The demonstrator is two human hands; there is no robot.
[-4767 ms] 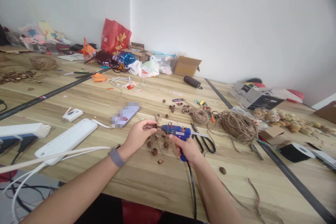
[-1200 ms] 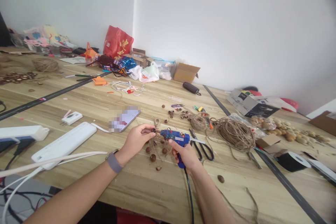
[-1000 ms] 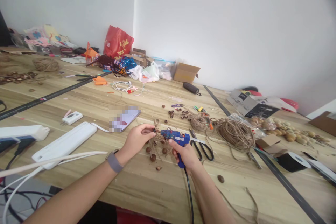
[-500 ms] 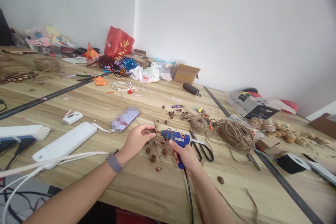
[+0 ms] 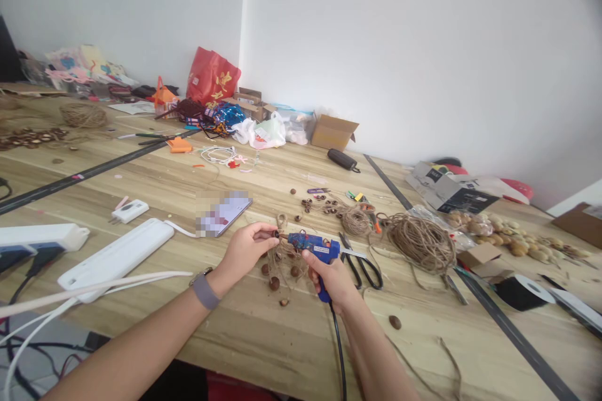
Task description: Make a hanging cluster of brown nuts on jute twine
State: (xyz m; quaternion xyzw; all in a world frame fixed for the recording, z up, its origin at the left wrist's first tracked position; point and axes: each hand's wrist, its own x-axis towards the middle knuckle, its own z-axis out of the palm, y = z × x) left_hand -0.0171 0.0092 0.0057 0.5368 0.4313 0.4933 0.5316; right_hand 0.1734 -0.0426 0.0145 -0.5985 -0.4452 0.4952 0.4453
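My right hand [image 5: 333, 279] is closed around the handle of a blue hot glue gun [image 5: 316, 246], with a white glue stick [image 5: 352, 252] poking out of its back. The gun's nozzle points left at a small brown nutshell [image 5: 275, 234] pinched between the thumb and fingers of my left hand [image 5: 251, 244]. Nozzle and shell meet or nearly meet; I cannot tell which. Beneath lie twine strands with several round brown nuts [image 5: 274, 283] among them, partly hidden by my hands. Black-handled scissors [image 5: 362, 266] rest just right of the gun.
A phone [image 5: 230, 213] lies beyond my left hand, and a white power strip [image 5: 117, 260] with cables sits to the left. Coils of twine [image 5: 421, 241] and a black ribbon roll [image 5: 524, 292] are on the right. The gun's black cord [image 5: 338, 351] runs off the near table edge.
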